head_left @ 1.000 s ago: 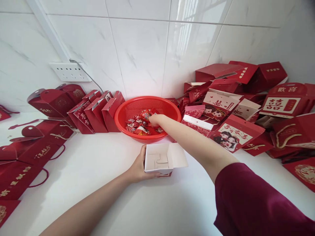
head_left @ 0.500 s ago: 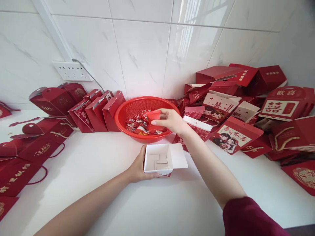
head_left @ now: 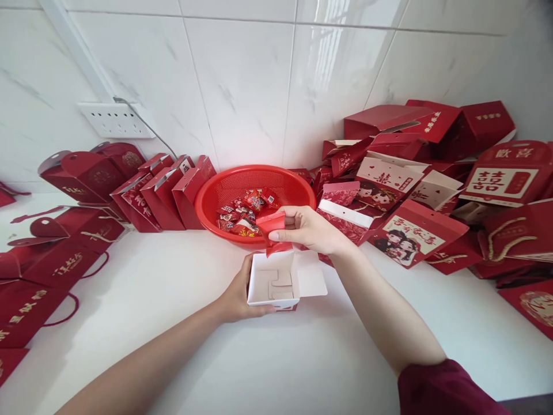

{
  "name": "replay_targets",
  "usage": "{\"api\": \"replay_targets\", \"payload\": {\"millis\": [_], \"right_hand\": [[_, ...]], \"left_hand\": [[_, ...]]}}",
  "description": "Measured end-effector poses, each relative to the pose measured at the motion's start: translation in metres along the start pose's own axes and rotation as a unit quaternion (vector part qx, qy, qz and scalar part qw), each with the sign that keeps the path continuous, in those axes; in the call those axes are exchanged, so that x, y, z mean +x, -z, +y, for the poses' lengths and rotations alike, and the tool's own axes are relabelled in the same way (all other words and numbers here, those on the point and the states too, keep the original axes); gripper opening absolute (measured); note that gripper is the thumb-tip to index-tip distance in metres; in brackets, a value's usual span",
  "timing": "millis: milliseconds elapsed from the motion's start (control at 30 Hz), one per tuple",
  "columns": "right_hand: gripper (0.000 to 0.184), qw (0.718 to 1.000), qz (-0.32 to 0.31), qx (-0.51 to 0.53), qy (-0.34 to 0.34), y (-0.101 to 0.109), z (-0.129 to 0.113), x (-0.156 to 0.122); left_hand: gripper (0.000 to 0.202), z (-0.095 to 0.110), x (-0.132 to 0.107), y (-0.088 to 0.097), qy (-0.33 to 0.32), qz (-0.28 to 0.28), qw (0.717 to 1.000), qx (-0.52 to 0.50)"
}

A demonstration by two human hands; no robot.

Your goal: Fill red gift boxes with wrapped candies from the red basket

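Note:
My left hand (head_left: 242, 294) grips the left side of a small box (head_left: 272, 283), white inside with red on its outside. The box stands open at the top, its flap folded out to the right, and its inside shows only folded bottom tabs. Above the back edge of the box, my right hand (head_left: 305, 231) pinches red candy packets (head_left: 272, 227) between thumb and fingers; how many there are I cannot tell. Just behind is a red plastic basket (head_left: 207, 193) with several wrapped candies (head_left: 248, 213) in it.
Red gift boxes (head_left: 155, 193) line the wall on the left, and more boxes with cord handles (head_left: 64, 253) lie nearer. A heap of red and white gift boxes (head_left: 389, 178) fills the right side. A power strip (head_left: 116, 121) is fixed to the tiled wall.
My right hand has come out of the basket toward me, bringing the red candy packets over the back of the box. My left hand still holds the box.

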State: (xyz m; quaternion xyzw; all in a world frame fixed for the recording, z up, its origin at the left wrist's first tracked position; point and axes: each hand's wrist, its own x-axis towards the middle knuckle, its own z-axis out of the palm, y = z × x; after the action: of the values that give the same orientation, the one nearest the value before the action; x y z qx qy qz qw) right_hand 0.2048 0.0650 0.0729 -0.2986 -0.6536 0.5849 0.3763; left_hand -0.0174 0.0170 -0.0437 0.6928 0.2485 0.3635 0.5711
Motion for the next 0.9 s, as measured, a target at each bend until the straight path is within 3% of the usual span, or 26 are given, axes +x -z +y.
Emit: {"api": "replay_targets", "payload": {"millis": [67, 267, 467, 533, 667, 900], "right_hand": [[0.026, 0.999, 0.008, -0.037, 0.001, -0.001, -0.004, -0.002], [0.04, 0.973, 0.056, -0.223, 0.0, 0.002, -0.01, -0.008], [0.015, 0.941, -0.029, -0.307, -0.141, -0.013, -0.001, -0.011], [0.014, 0.919, -0.07, -0.355, -0.154, -0.024, 0.009, -0.008], [0.024, 0.863, -0.131, -0.474, -0.115, -0.04, 0.022, -0.006], [0.017, 0.757, -0.226, -0.6, -0.122, -0.046, 0.002, -0.019]], "left_hand": [[0.093, 0.0, 0.0, 0.0, 0.001, 0.002, 1.0, 0.003], [0.093, 0.0, 0.002, 0.001, -0.007, 0.008, 1.0, 0.015], [0.09, 0.003, 0.003, 0.001, -0.007, -0.011, 1.0, 0.019], [0.088, 0.004, 0.004, 0.001, -0.006, -0.014, 1.0, 0.018], [0.086, 0.003, 0.005, 0.001, -0.021, -0.002, 0.999, 0.035], [0.094, 0.004, -0.001, 0.0, -0.015, 0.01, 0.996, 0.086]]}}
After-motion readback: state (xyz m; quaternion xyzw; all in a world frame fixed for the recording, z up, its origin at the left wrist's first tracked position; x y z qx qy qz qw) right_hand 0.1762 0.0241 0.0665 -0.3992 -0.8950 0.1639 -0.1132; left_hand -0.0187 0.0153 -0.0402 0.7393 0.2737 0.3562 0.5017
